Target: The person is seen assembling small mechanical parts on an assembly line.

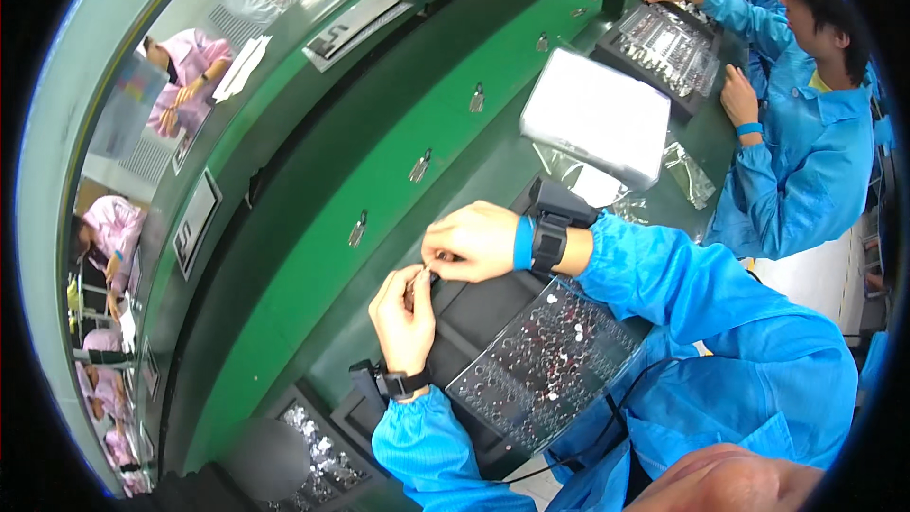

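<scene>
My left hand (402, 320) and my right hand (476, 241) meet fingertip to fingertip above the far edge of a black tray (491, 308). Fingers on both are closed in a pinch. Whatever is between them is too small and too covered to name. Nearer to my body, a clear plastic sheet or tray (474, 389) lies over the black tray, scattered with small round parts (567, 346), some silvery, some dark red. Each wrist wears a black strap with a boxy device; a blue band also circles my right wrist.
A white, flat-topped box (597, 118) stands right of my hands, by crumpled clear plastic (690, 175). At lower left is a black tray of shiny parts (322, 450). A co-worker (791, 152) sits at right beside another parts tray (664, 49). The green bench wall (379, 199) rises beyond.
</scene>
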The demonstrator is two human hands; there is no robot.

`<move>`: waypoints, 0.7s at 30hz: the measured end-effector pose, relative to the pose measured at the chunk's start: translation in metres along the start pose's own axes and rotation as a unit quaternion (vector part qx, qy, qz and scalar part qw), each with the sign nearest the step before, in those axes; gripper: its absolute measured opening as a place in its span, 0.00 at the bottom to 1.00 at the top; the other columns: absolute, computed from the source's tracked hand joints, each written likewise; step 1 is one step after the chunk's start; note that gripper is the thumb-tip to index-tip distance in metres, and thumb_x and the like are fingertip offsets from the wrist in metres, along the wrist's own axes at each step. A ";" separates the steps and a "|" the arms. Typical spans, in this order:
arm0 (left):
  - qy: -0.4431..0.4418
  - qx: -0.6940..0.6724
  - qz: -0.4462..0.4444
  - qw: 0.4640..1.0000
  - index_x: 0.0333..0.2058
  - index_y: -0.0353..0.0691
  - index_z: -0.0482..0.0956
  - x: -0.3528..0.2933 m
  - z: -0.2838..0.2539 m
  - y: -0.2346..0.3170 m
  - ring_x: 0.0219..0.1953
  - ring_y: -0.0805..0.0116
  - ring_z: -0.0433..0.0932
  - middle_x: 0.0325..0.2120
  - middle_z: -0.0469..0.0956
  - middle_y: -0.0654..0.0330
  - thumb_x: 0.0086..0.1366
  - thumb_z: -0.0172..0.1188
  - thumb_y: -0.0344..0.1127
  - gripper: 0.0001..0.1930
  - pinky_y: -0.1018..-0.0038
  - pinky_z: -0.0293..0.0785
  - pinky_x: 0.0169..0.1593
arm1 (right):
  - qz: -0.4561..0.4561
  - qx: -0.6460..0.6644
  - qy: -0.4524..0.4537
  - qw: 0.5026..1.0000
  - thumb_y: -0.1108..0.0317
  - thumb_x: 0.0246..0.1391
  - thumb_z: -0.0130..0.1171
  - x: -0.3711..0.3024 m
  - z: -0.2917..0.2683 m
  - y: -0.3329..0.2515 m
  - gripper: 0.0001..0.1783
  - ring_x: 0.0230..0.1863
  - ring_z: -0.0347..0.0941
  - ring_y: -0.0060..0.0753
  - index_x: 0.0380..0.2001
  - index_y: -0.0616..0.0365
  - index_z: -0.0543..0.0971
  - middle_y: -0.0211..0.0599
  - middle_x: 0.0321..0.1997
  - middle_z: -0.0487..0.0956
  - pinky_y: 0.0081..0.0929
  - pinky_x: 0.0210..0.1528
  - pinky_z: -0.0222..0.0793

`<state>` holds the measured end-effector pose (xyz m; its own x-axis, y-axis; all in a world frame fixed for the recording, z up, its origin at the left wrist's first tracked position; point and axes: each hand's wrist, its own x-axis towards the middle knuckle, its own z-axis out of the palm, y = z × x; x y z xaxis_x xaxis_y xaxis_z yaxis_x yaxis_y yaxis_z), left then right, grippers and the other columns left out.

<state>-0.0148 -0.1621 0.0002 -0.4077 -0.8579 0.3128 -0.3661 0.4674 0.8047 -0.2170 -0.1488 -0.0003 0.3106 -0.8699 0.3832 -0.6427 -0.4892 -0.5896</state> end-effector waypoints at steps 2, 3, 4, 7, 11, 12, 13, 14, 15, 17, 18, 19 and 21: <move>0.001 0.002 -0.011 1.000 0.37 0.31 0.82 0.000 -0.001 0.005 0.22 0.79 0.68 0.23 0.76 0.62 0.66 0.64 0.27 0.05 0.78 0.64 0.26 | 0.009 0.016 -0.005 1.000 0.61 0.57 0.60 0.002 -0.002 -0.002 0.08 0.33 0.80 0.41 0.32 0.54 0.79 0.34 0.29 0.80 0.38 0.35 0.77; 0.001 0.003 -0.014 1.000 0.37 0.32 0.82 0.000 0.000 0.005 0.22 0.79 0.67 0.23 0.75 0.63 0.66 0.64 0.27 0.04 0.79 0.63 0.26 | 0.012 0.029 -0.007 0.999 0.61 0.57 0.60 0.001 -0.003 -0.001 0.08 0.34 0.80 0.41 0.32 0.54 0.79 0.34 0.29 0.80 0.38 0.36 0.77; 0.003 0.004 -0.012 1.000 0.37 0.32 0.82 0.002 0.000 0.005 0.22 0.79 0.67 0.23 0.75 0.63 0.66 0.64 0.27 0.04 0.79 0.63 0.26 | 0.009 0.027 -0.006 1.000 0.61 0.57 0.60 0.003 -0.005 -0.001 0.08 0.34 0.80 0.41 0.32 0.54 0.79 0.34 0.29 0.80 0.38 0.36 0.77; 0.000 0.000 -0.007 1.000 0.37 0.32 0.82 0.003 -0.002 0.005 0.22 0.80 0.66 0.23 0.75 0.64 0.66 0.64 0.27 0.04 0.79 0.62 0.26 | 0.002 0.039 -0.021 0.999 0.61 0.56 0.61 0.006 -0.010 -0.001 0.08 0.34 0.80 0.41 0.32 0.54 0.79 0.34 0.29 0.80 0.38 0.36 0.76; -0.012 -0.005 -0.008 1.000 0.37 0.32 0.83 0.006 -0.002 0.003 0.22 0.80 0.66 0.23 0.76 0.64 0.66 0.64 0.27 0.04 0.79 0.62 0.25 | 0.010 0.046 -0.032 0.998 0.62 0.53 0.62 0.009 -0.012 0.001 0.08 0.33 0.80 0.40 0.31 0.54 0.79 0.33 0.29 0.80 0.37 0.35 0.75; -0.015 -0.008 -0.007 1.000 0.37 0.32 0.83 0.007 -0.003 0.003 0.22 0.80 0.66 0.23 0.76 0.64 0.66 0.64 0.27 0.04 0.79 0.62 0.25 | 0.011 0.046 -0.031 0.998 0.62 0.52 0.62 0.009 -0.012 0.001 0.08 0.33 0.80 0.40 0.31 0.54 0.79 0.33 0.29 0.80 0.37 0.35 0.75; -0.015 -0.009 -0.007 1.000 0.37 0.32 0.83 0.007 -0.003 0.003 0.22 0.80 0.66 0.23 0.76 0.64 0.66 0.64 0.27 0.04 0.79 0.62 0.25 | 0.011 0.046 -0.031 0.998 0.62 0.52 0.62 0.009 -0.012 0.001 0.08 0.33 0.80 0.40 0.31 0.54 0.79 0.33 0.29 0.80 0.37 0.35 0.75; -0.016 -0.008 -0.008 1.000 0.37 0.32 0.83 0.007 -0.003 0.004 0.22 0.81 0.66 0.23 0.76 0.64 0.66 0.64 0.27 0.04 0.79 0.62 0.25 | 0.014 0.044 -0.028 0.999 0.62 0.52 0.63 0.009 -0.013 0.000 0.08 0.32 0.80 0.40 0.31 0.54 0.79 0.32 0.28 0.80 0.36 0.34 0.75; -0.017 -0.008 -0.009 1.000 0.37 0.32 0.83 0.007 -0.003 0.005 0.22 0.81 0.66 0.23 0.76 0.64 0.66 0.64 0.27 0.04 0.79 0.62 0.26 | 0.018 0.042 -0.024 0.999 0.62 0.51 0.63 0.009 -0.013 0.000 0.08 0.32 0.80 0.39 0.30 0.54 0.80 0.32 0.28 0.80 0.36 0.34 0.75; -0.017 -0.014 -0.008 1.000 0.37 0.32 0.83 0.006 -0.003 0.004 0.22 0.81 0.66 0.23 0.76 0.64 0.66 0.64 0.27 0.04 0.79 0.62 0.25 | 0.018 0.042 -0.022 0.999 0.62 0.51 0.63 0.008 -0.013 0.000 0.08 0.31 0.80 0.39 0.30 0.54 0.80 0.32 0.28 0.80 0.36 0.34 0.75; -0.016 -0.020 -0.007 1.000 0.37 0.32 0.83 0.005 -0.003 0.004 0.22 0.81 0.66 0.23 0.76 0.64 0.66 0.64 0.27 0.04 0.79 0.61 0.25 | 0.018 0.042 -0.019 0.999 0.63 0.51 0.63 0.009 -0.013 0.000 0.08 0.31 0.80 0.39 0.30 0.54 0.80 0.32 0.27 0.80 0.36 0.34 0.75; -0.017 -0.021 -0.008 1.000 0.37 0.32 0.83 0.005 -0.003 0.004 0.22 0.81 0.66 0.23 0.76 0.64 0.66 0.64 0.27 0.04 0.79 0.61 0.25 | 0.018 0.043 -0.019 0.999 0.63 0.51 0.63 0.008 -0.013 0.001 0.08 0.31 0.80 0.39 0.30 0.54 0.80 0.32 0.27 0.80 0.36 0.34 0.75; -0.022 -0.026 -0.009 0.999 0.37 0.32 0.83 0.005 -0.003 0.005 0.22 0.81 0.66 0.23 0.76 0.64 0.65 0.64 0.26 0.04 0.79 0.61 0.26 | 0.017 0.057 -0.028 0.998 0.62 0.51 0.63 0.008 -0.014 0.002 0.08 0.31 0.80 0.39 0.29 0.54 0.80 0.33 0.27 0.80 0.36 0.34 0.75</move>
<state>-0.0161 -0.1648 0.0071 -0.4386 -0.8552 0.2762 -0.3295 0.4389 0.8359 -0.2257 -0.1561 0.0116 0.3308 -0.8863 0.3240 -0.5710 -0.4614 -0.6790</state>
